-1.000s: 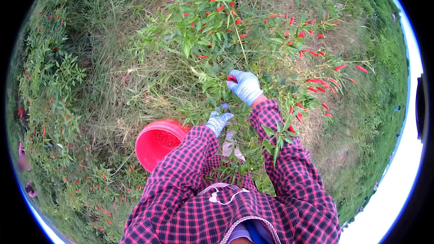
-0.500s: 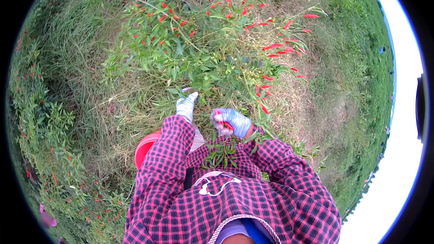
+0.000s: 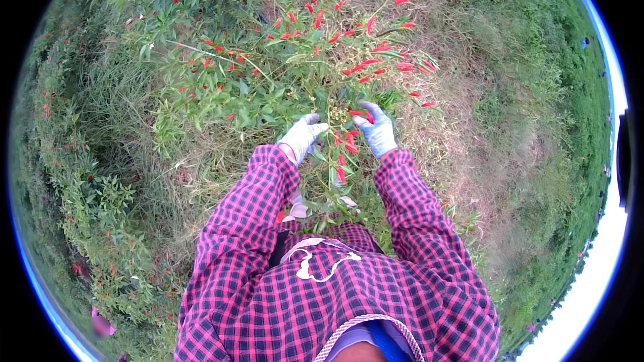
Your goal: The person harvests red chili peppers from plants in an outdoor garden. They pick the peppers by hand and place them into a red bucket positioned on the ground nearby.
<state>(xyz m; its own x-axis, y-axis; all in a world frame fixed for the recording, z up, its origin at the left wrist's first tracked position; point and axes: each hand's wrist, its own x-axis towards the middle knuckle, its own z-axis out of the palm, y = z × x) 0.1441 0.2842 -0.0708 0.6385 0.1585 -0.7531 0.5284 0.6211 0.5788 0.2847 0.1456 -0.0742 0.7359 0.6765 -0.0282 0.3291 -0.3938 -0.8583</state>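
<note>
A chili plant (image 3: 261, 97) with many slender red peppers spreads in front of me. My left hand (image 3: 303, 137), in a whitish glove, is beside a branch, its thumb and forefinger apart with nothing visible between them. Across that branch, my right hand (image 3: 380, 134), gloved alike, curls its fingers and thumb around a red chili pepper (image 3: 369, 118); its palm is hidden. Several red chili peppers (image 3: 350, 142) hang between the two hands. More peppers (image 3: 404, 66) point outward on the branches at the upper right.
Dry grass (image 3: 463, 141) covers the ground to the right. Other chili plants (image 3: 100, 228) grow along the left, and green rows (image 3: 570, 127) run along the far right. A pink shape (image 3: 102, 322) shows at the lower left. My shoes are partly visible below the branch.
Both hands have moved up and forward to the plant, the right one also outward to the right. A pepper branch now lies between them. The red bucket is now almost wholly hidden.
</note>
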